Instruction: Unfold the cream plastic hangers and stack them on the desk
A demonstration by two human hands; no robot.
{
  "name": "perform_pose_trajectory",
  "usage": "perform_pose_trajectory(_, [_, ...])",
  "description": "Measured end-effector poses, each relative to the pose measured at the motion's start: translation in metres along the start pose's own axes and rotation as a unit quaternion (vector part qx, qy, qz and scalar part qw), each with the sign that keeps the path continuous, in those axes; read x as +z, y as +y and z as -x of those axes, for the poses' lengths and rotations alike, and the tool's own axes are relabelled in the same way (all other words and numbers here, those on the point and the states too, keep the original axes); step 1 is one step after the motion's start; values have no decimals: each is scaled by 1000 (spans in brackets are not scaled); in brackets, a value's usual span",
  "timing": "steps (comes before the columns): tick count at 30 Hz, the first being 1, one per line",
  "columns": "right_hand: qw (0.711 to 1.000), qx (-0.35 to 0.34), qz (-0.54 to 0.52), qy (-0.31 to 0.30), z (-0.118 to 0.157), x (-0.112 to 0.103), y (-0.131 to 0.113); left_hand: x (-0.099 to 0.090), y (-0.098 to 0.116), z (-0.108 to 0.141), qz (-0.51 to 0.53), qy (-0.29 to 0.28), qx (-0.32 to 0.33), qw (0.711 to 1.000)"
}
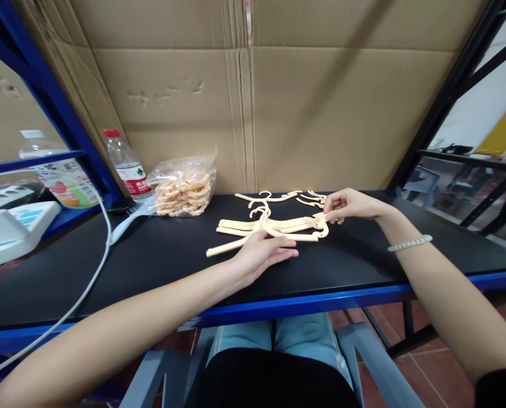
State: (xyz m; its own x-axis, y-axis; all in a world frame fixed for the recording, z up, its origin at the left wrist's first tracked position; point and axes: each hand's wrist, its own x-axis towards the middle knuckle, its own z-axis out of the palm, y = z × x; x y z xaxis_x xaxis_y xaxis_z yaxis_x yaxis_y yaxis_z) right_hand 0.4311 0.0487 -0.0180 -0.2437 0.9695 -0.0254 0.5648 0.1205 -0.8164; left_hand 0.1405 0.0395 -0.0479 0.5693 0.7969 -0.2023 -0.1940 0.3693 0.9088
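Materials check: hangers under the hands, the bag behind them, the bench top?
Hangers: likely moulded plastic, cream, thin and smooth with a matte look. Bag: clear plastic film, crinkled and glossy, more cream pieces inside. Bench top: black matte sheet, possibly rubber or laminate; blue painted metal edge.

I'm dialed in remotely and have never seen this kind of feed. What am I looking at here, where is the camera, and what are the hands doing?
There is no machine: the single picture comes from a camera worn on a person's head, looking down at their own bare arms over a black table.

In the middle lies a stack of cream plastic hangers, with a few loose hangers behind it. The left hand rests flat on the stack's near edge. The right hand, with a bead bracelet on its wrist, pinches the stack's right end.

Further left sit a clear bag of hangers, a water bottle and a white cable. Cardboard forms the back wall.
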Motion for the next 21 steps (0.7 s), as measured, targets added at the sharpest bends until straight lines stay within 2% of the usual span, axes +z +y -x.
perform_pose_trajectory(3, [998, 17, 48, -26, 2, -7, 2, 1, 3, 7, -3, -62, -103, 993])
perform_pose_trajectory(6, [995, 32, 87, -20, 5, -15, 4, -2, 5, 9, 12, -90, -111, 990])
perform_pose_trajectory(9, [990, 51, 130, 0, 7, -19, 6, -7, 5, 5, 32, -68, -101, 992])
perform_pose_trajectory(12, [984, 69, 164, 4, 4, -18, 8, -9, 7, 2, 38, -1, -77, 996])
perform_pose_trajectory(14, [981, 73, 181, 2, 2, -16, 10, -7, 10, 7, 20, 21, -59, 998])
perform_pose_trajectory(16, [976, 66, 206, 4, 0, -14, 10, -4, 16, 19, -20, -5, -27, 999])
perform_pose_trajectory(17, [973, 61, 223, 7, 0, -13, 9, -2, 20, 29, -46, -40, 0, 998])
perform_pose_trajectory(19, [964, 54, 262, 14, -1, -10, 6, 1, 26, 55, -107, -111, 68, 986])
perform_pose_trajectory(21, [956, 46, 289, 28, -1, -7, 2, 2, 28, 83, -131, -140, 111, 975])
